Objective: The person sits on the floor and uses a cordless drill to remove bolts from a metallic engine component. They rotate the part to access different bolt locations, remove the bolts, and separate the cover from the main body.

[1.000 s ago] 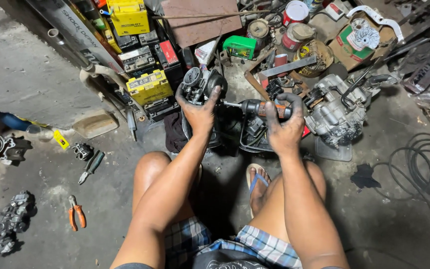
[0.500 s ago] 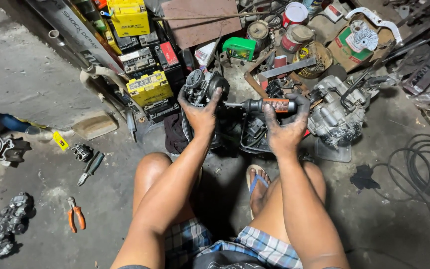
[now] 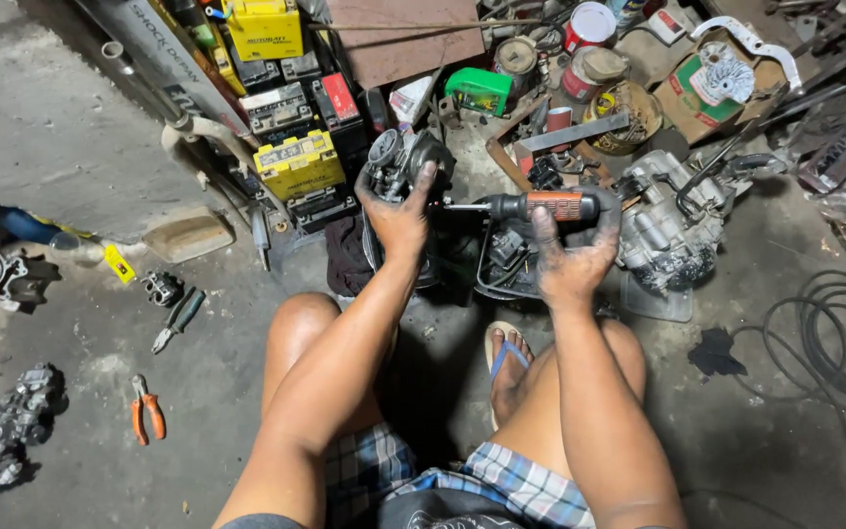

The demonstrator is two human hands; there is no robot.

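The left hand (image 3: 399, 217) wraps its fingers around a small grey engine part (image 3: 405, 162) and holds it up. The right hand (image 3: 572, 257) grips a screwdriver (image 3: 531, 207) by its orange handle. The tip touches the part. Orange pliers (image 3: 146, 408) lie on the floor (image 3: 70, 323), far off.

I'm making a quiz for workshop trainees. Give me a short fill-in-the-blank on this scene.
1. The right hand grips a screwdriver with an orange and ____ handle.
2. The left hand holds a metal ____.
3. The orange-handled pliers lie on the ____.

Missing words: black; carburetor; floor
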